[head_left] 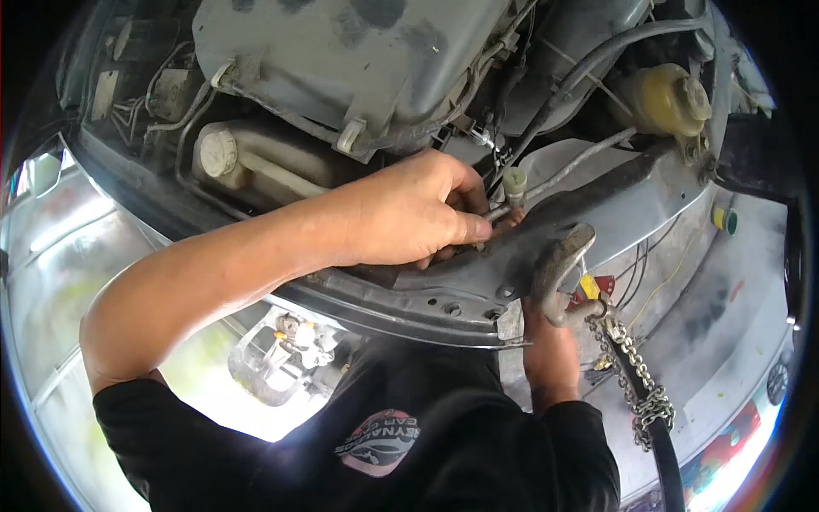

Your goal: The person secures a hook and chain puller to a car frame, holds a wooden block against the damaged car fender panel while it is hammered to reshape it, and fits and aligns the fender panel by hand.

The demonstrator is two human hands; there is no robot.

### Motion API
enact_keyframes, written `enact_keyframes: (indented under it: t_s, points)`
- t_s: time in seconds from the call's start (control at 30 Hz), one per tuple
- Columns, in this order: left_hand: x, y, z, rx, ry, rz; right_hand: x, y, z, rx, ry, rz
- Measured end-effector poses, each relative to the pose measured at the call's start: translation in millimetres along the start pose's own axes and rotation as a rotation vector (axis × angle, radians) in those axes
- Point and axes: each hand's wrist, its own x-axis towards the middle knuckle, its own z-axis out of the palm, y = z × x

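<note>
My left hand (426, 213) reaches across the front of a car's engine bay. Its thumb and fingers are closed around the end of a dark wrapped cable (580, 159), beside a pale plastic connector (515, 181). My right hand (548, 341) goes up from below, behind the painted front panel (623, 200). Most of it is hidden there; a bit of finger shows under the connector, probably its own. Close to the right wrist a rusty metal hook (559, 277) hangs over the panel, with a chain (631, 358) attached.
A large grey cover (333, 60) fills the back of the bay. A white-capped reservoir (218, 154) sits at left, a yellowish one (665, 101) at right. A black bar (665, 465) wrapped in chain stands at lower right. The bumper edge (401, 320) runs before my body.
</note>
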Motion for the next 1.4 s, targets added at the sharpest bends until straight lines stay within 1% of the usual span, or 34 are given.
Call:
enact_keyframes:
  t_s: [0.1,0.3,0.4,0.47,0.6,0.67,0.7,0.77,0.83,0.87,0.9,0.97,1.0,1.03,1.07,1.1,1.17,1.23,1.3,1.33,1.37,1.4]
  points:
    - [2,-3,1,-0.027,-0.009,0.037,-5,2,3,0.035,-0.009,0.003]
    - [0,1,2,-0.017,0.005,0.025,-7,7,-9,-0.04,0.008,-0.016]
    - [-1,-3,4,-0.009,0.029,0.053,-7,4,-10,-0.07,0.016,-0.03]
    - [-4,-2,7,0.083,0.096,0.11,-5,2,-11,-0.101,0.015,-0.036]
    - [-3,-5,11,0.091,0.121,0.149,-5,-4,-10,-0.166,0.016,-0.058]
    - [-2,-7,11,0.175,0.193,0.258,-11,-6,-12,-0.219,0.018,-0.072]
    - [-1,-8,11,0.18,0.191,0.263,-16,-7,-13,-0.26,0.02,-0.078]
    - [2,-6,9,0.156,0.136,0.153,-34,-10,-14,-0.381,0.015,-0.086]
    - [2,-7,9,0.165,0.137,0.173,-62,-10,-16,-0.589,0.01,-0.069]
    - [-1,-4,10,0.171,0.133,0.147,-78,-9,-18,-0.689,0.008,-0.053]
    - [-4,0,10,0.178,0.126,0.124,-97,-1,-22,-0.764,0.057,-0.059]
    - [2,-6,8,0.175,0.131,0.15,-144,21,-28,-0.816,0.275,-0.138]
    - [5,-9,4,0.114,0.06,0.133,-166,15,-25,-0.826,0.294,-0.143]
    - [7,-12,2,0.054,-0.013,0.114,-189,3,-18,-0.912,0.29,-0.018]
    - [5,-11,2,0.086,0.0,0.212,-205,-9,-9,-0.991,0.291,0.11]
    - [2,-10,2,0.048,0.005,0.2,-218,-21,4,-0.995,0.318,0.111]
    - [0,-10,1,0.047,-0.008,0.178,-241,-43,29,-0.816,0.329,0.17]
    - [1,-9,0,0.085,-0.033,0.192,-252,-61,52,-0.722,0.343,0.075]
    - [3,-8,1,0.131,-0.053,0.208,-252,-78,84,-0.736,0.371,-0.092]
    - [4,-7,1,0.138,-0.044,0.239,-247,-87,99,-0.742,0.314,-0.192]
    - [5,-7,3,0.141,-0.036,0.267,-243,-94,116,-0.742,0.335,-0.2]
    - [5,-7,5,0.151,-0.05,0.277,-237,-101,133,-0.902,0.368,-0.287]
